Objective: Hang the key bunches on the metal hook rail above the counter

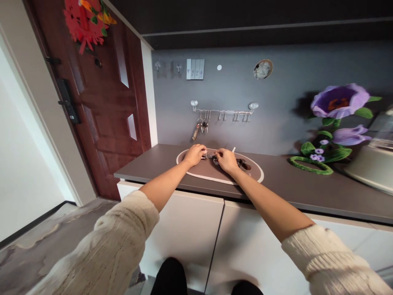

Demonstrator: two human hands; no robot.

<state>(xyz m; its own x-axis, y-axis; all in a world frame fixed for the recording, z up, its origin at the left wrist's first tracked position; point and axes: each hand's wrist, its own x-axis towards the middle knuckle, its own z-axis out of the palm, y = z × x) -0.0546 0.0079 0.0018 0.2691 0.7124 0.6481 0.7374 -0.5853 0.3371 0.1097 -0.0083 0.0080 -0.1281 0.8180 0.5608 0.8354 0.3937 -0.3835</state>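
Observation:
On the counter, an oval brown mat [201,172] with a pale rim lies under both hands. My left hand [195,155] is closed, its fingertips pinching a small bunch of metal keys [204,156] over the mat's left part. Just to the right, my right hand [226,159] is closed too, its fingers bent down onto more small metal pieces that look like keys. Fine detail between the fingertips is too small to make out. Beside my right hand lies a cluster of dark keys and fobs [244,164], partly hidden by that hand.
Above the mat, a clear hook rail [222,111] holds several keys [204,125] and a tag at its left end. Purple plush flowers [340,102] and a pale rounded object [376,164] stand to the right. A dark red door [107,94] is on the left.

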